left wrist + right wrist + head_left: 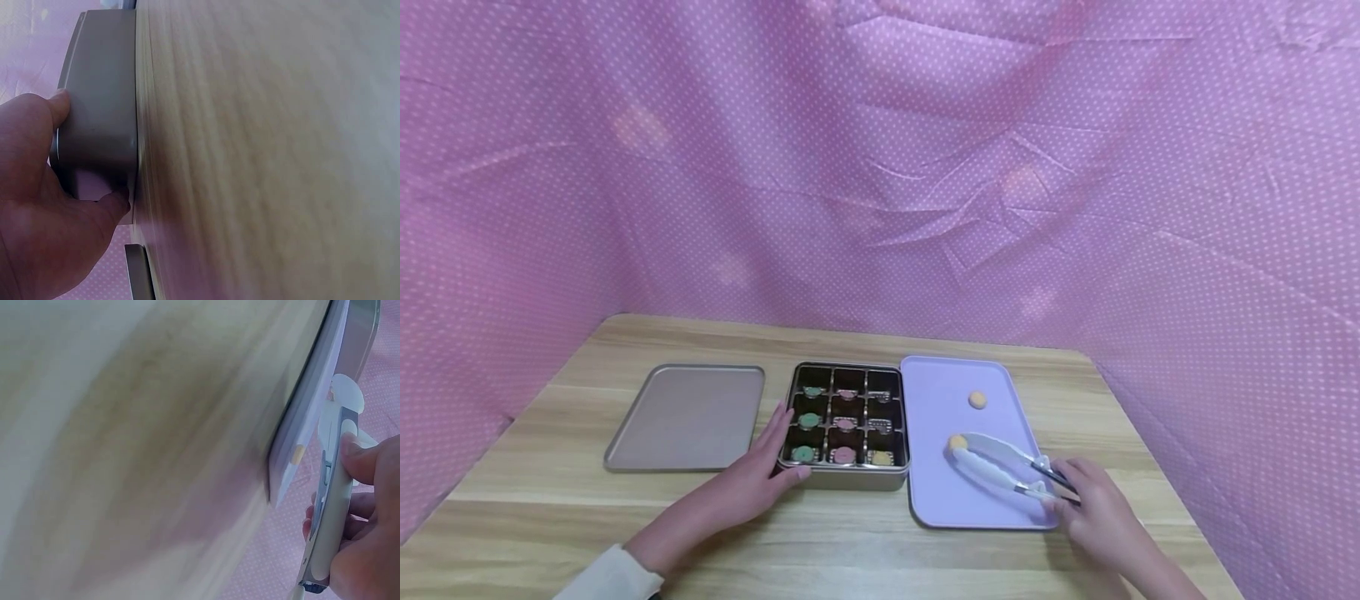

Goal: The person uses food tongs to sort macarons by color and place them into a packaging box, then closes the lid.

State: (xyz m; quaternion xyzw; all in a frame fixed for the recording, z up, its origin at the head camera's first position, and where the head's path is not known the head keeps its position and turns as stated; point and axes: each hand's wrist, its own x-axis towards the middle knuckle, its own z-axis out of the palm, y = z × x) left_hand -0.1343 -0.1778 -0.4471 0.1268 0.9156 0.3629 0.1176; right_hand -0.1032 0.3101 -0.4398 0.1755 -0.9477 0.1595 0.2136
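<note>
My right hand (1097, 512) grips a pair of tongs (334, 506) with white tips and metal handles. Over the lilac tray (928, 500), the tips meet at a small yellow cookie (957, 442). Another yellow-orange cookie (977, 400) lies farther back on that tray. My left hand (752, 487) rests against the front left corner of a divided metal tin (857, 478), its fingers along the left side and thumb at the front. Green cookies (808, 421) fill the tin's left column, pink cookies (844, 455) the middle one. One yellow cookie (882, 458) sits in the front right compartment; paper liners show behind it.
A flat metal lid (692, 417) lies on the wooden table (820, 546) left of the tin. The lilac tray stands right beside the tin's right side. Pink dotted cloth (880, 183) hangs behind the table and at both sides.
</note>
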